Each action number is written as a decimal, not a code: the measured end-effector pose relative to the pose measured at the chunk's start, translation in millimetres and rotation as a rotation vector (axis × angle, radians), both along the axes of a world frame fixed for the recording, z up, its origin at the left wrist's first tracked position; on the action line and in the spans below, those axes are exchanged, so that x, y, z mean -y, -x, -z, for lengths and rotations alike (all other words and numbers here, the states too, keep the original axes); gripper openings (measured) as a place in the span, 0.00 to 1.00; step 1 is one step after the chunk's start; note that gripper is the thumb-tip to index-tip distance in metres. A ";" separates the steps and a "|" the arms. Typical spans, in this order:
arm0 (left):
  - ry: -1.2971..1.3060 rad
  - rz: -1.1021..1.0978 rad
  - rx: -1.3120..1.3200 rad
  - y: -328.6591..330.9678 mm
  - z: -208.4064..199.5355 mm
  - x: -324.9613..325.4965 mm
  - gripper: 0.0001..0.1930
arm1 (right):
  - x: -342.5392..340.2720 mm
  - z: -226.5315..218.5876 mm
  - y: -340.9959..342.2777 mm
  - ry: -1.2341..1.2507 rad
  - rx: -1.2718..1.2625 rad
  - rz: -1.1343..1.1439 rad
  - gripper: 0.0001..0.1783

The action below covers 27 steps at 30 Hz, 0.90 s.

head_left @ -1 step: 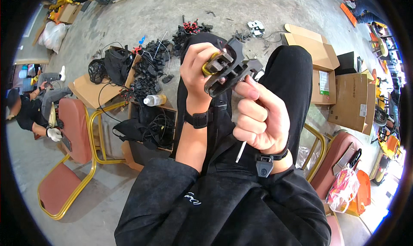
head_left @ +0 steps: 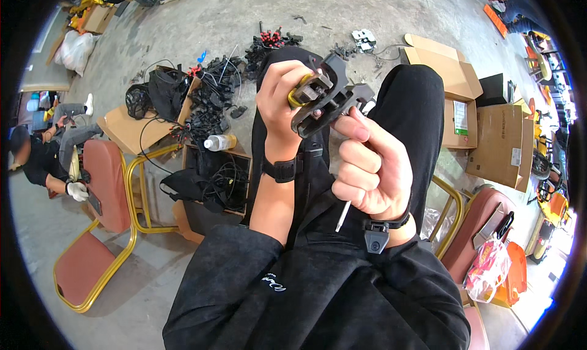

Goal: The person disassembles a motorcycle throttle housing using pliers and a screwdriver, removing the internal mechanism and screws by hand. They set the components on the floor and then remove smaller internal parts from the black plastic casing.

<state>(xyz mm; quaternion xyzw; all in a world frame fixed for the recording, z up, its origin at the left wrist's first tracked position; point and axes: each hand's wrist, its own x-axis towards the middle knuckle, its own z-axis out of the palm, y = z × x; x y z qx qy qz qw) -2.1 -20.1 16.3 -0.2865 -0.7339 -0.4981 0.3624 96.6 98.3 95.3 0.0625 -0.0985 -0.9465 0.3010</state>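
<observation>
Left hand [head_left: 278, 98], head view: curled closed around the left side of a black part [head_left: 324, 116], by a yellow piece [head_left: 293, 99].
Right hand [head_left: 374, 166]: folded over a thin pale rod [head_left: 343, 217], one fingertip at the part's right end.
Black part: raised between both hands.
Change: none discernible from the preceding frame; hold apparently steady.

Black parts [head_left: 214, 96] on grey floor [head_left: 232, 14]

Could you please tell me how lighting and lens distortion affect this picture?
In the head view, glare washes out the lower right rim; black vignetting closes the corners; a soft shadow lies beside the left chair; the held black part looks fairly sharp, though dark areas lose detail.
</observation>
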 end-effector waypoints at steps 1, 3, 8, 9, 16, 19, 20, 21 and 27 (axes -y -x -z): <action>-0.008 0.014 -0.005 -0.2 -1.5 -1.0 0.11 | 0.8 1.5 -1.1 0.000 0.001 0.002 0.17; -0.017 0.027 -0.009 -1.4 -1.5 -0.6 0.12 | 7.2 6.5 -2.0 -0.290 -0.179 0.130 0.17; -0.064 0.074 0.071 -2.6 -1.0 3.0 0.12 | 27.2 6.5 -3.0 -2.066 -0.554 0.714 0.05; -0.013 0.019 0.072 -1.4 3.7 3.5 0.12 | 27.8 8.6 -0.9 -2.194 -0.646 0.820 0.04; 0.010 0.003 0.064 0.4 5.9 6.0 0.17 | 19.3 -0.9 -4.4 -1.891 -0.560 0.494 0.05; 0.020 0.020 0.046 2.7 5.9 6.6 0.16 | 19.3 3.9 -1.8 -1.545 -0.459 0.495 0.13; 0.020 0.019 0.047 -0.4 4.9 6.7 0.16 | 19.0 2.7 -1.1 -1.382 -0.381 0.437 0.16; -0.007 0.011 0.127 -6.0 -0.4 4.9 0.14 | 20.2 6.5 0.2 -1.302 -0.366 0.436 0.18; -0.144 0.103 0.006 3.4 0.9 0.2 0.10 | 13.0 12.5 0.4 -0.817 -0.369 0.310 0.16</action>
